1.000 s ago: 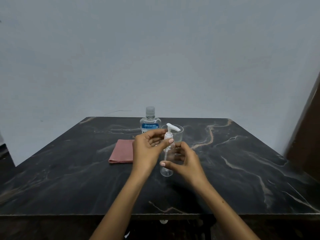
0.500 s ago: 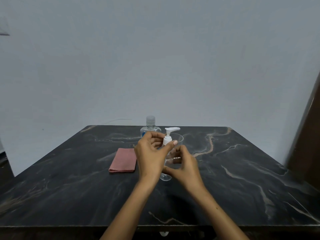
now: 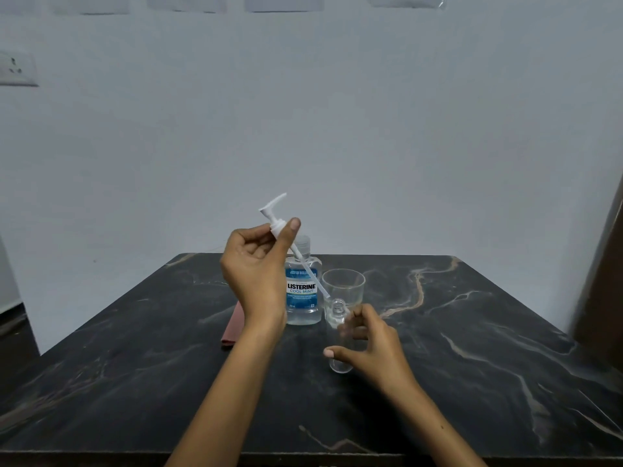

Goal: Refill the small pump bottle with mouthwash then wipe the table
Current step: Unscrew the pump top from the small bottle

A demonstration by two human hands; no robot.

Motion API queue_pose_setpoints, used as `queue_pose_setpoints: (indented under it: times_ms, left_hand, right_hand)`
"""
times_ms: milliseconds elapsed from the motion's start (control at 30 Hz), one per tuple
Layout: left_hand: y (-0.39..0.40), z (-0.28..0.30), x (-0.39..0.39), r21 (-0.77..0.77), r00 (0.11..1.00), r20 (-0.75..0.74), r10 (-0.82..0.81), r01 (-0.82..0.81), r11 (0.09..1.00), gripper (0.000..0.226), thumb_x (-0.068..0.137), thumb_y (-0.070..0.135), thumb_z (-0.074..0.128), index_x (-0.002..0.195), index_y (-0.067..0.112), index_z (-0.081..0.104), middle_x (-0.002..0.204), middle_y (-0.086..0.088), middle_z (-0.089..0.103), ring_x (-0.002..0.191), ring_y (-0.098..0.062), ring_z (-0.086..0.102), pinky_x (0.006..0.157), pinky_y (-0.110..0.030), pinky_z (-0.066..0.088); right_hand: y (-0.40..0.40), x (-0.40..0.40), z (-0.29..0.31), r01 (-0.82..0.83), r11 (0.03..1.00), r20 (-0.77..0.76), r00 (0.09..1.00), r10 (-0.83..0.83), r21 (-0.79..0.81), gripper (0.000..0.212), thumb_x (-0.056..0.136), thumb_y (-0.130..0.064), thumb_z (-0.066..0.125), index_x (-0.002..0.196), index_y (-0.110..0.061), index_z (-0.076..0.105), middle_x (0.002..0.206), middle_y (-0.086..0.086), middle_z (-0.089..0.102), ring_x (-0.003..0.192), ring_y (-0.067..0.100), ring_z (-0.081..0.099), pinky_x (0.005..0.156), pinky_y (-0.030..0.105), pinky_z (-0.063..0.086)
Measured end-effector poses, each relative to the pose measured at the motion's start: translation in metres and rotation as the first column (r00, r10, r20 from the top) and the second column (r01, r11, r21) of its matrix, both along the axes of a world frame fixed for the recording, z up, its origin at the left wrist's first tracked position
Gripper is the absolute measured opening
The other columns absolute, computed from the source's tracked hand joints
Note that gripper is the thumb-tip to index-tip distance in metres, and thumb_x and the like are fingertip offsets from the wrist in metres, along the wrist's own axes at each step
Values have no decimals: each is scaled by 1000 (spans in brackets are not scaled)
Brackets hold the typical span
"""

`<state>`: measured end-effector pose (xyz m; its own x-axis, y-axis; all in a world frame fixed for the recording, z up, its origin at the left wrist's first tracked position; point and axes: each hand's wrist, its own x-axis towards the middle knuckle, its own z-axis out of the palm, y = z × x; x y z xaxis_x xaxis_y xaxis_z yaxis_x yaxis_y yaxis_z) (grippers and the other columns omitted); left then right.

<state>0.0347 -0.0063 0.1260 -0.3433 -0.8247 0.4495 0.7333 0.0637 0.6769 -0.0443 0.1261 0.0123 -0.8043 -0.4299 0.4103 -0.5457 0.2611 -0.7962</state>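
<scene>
My left hand [image 3: 258,264] holds the white pump head [image 3: 277,215] up above the table, its dip tube slanting down to the right with its tip just above the small bottle's mouth. The small clear pump bottle [image 3: 337,316] stands open on the dark marble table [image 3: 472,348], and my right hand [image 3: 372,342] is wrapped around its body. The mouthwash bottle [image 3: 302,291], clear with a blue label and its cap on, stands just behind my left wrist. A pink cloth [image 3: 232,326] lies folded on the table, mostly hidden by my left forearm.
An empty clear glass [image 3: 345,288] stands right behind the small bottle, to the right of the mouthwash. A wall rises behind the table's far edge, and a dark wooden panel [image 3: 603,281] stands at the right.
My left hand has lifted the pump head out of the small bottle and raised it up and to the left. The right hand stays on the bottle. The camera has tilted upward.
</scene>
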Motion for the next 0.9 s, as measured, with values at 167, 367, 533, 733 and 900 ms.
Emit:
queue_pose_setpoints:
  times_ms: [167,367,533,733,900]
  left_hand:
    - [-20,-13,0,-78,990,143,15,-4,997,35,60,25,83,82,11,59,81,-12,70,72,-16,70,66,-22,56]
    - [-33,-85,-14,-226,840,541,37,103,969,36,63,31,82,86,12,63,72,-9,70,71,-22,69,64,-33,54]
    - [-29,-122,-26,-333,703,700,125,166,928,32,61,35,84,76,14,66,71,-2,70,70,-15,67,63,-25,52]
    - [-21,-132,-32,-530,574,745,340,201,824,36,60,46,82,70,19,61,69,5,66,68,-13,63,62,-31,50]
    - [-21,-130,-30,-638,555,693,460,175,750,39,64,52,77,79,18,65,76,6,69,73,-11,63,69,-30,48]
  right_hand:
    - [2,0,-3,-20,1000,16,1000,21,-18,50,58,-25,89,90,-28,50,95,-4,66,87,7,66,75,22,56]
    - [2,-1,-5,-23,999,27,999,24,-40,45,65,-20,84,97,-27,52,96,-3,66,91,7,65,80,22,55]
    - [0,-1,-6,-23,999,57,998,25,-45,48,66,-15,84,106,-14,57,99,2,67,94,11,66,84,24,55]
    - [0,-2,-7,-28,999,84,996,31,-38,50,67,-11,82,111,-9,59,101,3,68,96,12,66,86,25,55]
    - [-3,-1,-8,-36,999,111,993,39,-37,49,68,-10,81,111,-13,58,102,3,68,99,11,66,88,26,54]
